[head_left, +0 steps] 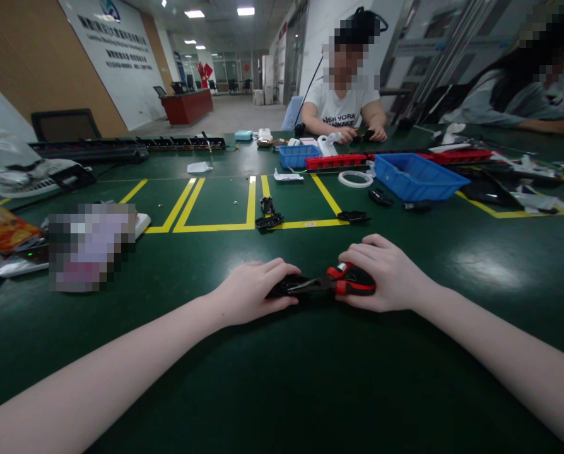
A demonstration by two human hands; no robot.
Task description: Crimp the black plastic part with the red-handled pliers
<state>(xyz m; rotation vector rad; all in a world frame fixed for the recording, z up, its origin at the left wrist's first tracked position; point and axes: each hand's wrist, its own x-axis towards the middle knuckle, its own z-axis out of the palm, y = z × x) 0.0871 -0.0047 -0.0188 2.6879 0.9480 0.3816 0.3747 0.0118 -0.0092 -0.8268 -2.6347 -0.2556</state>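
Observation:
My right hand (387,274) is closed round the red and black handles of a pair of needle-nose pliers (355,287), whose jaws point left. Between the thumb and fingers of my left hand (253,290) is a small black plastic part (284,287). The plier jaws reach onto that part; whether they bite on it I cannot tell. Much of the part is hidden by my left fingers. Beyond my hands, black pieces (269,217) lie across the yellow tape, and another flat black piece (354,216) rests to their right.
Yellow tape (216,227) marks boxes on the green table (282,391). A large blue bin (419,180), a smaller blue bin (299,156) and a white tape ring (355,179) stand farther back. A blurred-out object (93,246) lies left. Two people sit across the table.

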